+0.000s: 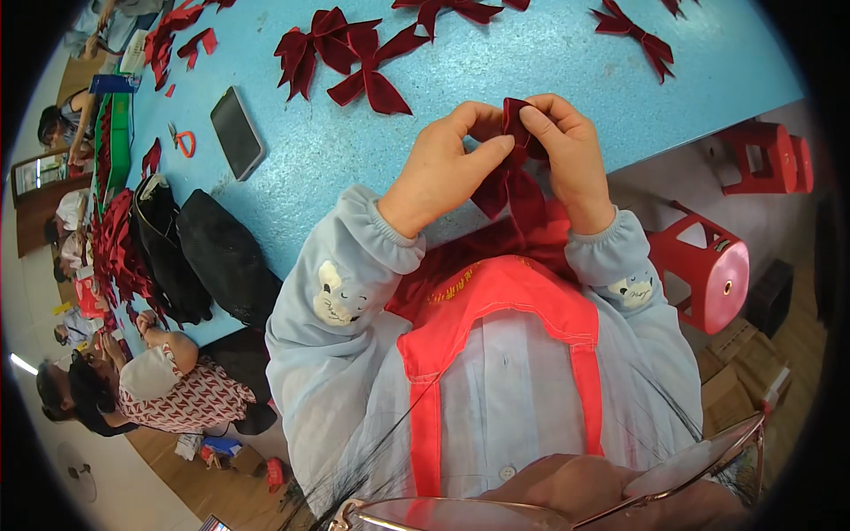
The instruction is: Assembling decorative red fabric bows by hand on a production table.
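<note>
Between my two hands, over the table's near edge, is a dark red velvet bow (513,181) with its tails hanging toward my apron. My left hand (447,159) pinches the bow's middle, thumb on top and fingers behind. Closed on the upper loop from the other side is my right hand (571,146), its thumb pressing the fabric. Part of the bow is hidden by the fingers. Farther up the blue table (310,159) lie finished-looking velvet bows (372,71), and another bow (636,37) sits at the far right.
To the left are a phone (237,133), orange-handled scissors (183,142), black pouches (221,252), heaped red velvet pieces (119,248) and a green tray (115,146). Other people work along the left side. Red stools (708,274) and cardboard boxes (748,372) stand at the right.
</note>
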Tool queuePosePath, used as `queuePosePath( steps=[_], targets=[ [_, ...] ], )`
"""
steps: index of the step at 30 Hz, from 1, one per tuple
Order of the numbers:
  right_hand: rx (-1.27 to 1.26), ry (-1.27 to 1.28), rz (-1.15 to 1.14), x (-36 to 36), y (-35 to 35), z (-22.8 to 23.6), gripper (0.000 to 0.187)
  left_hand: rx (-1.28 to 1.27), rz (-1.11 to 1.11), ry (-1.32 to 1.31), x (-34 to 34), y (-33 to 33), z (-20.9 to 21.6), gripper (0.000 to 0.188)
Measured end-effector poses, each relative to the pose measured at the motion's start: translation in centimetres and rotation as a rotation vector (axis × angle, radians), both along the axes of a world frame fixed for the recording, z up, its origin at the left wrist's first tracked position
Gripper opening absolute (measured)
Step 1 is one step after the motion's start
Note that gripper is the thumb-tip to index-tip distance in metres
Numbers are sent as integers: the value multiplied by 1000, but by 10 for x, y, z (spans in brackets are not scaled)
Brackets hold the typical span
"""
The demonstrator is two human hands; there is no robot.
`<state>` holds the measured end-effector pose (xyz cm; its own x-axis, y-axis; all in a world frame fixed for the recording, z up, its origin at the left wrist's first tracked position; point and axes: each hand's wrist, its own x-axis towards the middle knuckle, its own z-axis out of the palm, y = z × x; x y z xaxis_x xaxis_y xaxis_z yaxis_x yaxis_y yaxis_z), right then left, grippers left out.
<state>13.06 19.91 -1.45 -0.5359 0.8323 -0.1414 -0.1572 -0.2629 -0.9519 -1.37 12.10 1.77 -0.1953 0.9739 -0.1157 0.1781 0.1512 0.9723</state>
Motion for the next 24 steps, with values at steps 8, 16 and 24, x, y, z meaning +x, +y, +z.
queuePosePath(
  steps=[8, 16, 24],
  targets=[
    [-74, 37, -31, 3, 4, 2, 9, -109, -91, -140, -3, 0, 1, 27],
    [-325, 206, -45, 9, 14, 5, 7, 558, 249, 708, -25, 0, -22, 26],
    [-345, 268, -147, 9, 7, 6, 8, -190, 288, -368, -19, -31, -11, 25]
  ],
)
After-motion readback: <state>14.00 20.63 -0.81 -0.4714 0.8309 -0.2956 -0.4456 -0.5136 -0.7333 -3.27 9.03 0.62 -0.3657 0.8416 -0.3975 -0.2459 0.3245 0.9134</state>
